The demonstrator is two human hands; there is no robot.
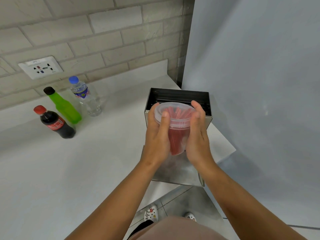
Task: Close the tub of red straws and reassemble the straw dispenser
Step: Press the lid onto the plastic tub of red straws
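Both hands, left and right, hold a round clear tub of red straws. A shiny metal box sits open at 12 o'clock.

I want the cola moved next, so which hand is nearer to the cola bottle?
The left. The left hand holds the tub of red straws on the side facing the cola bottle; the right hand cups the tub's far side, farther away.

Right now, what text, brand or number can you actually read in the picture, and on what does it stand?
None reads clearly.
Wall socket plate: small label on top, blurred.
Cola bottle: red label, white script too blurred.
Water bottle: blue and red lettering, illegible.
Shoe: letters too small.
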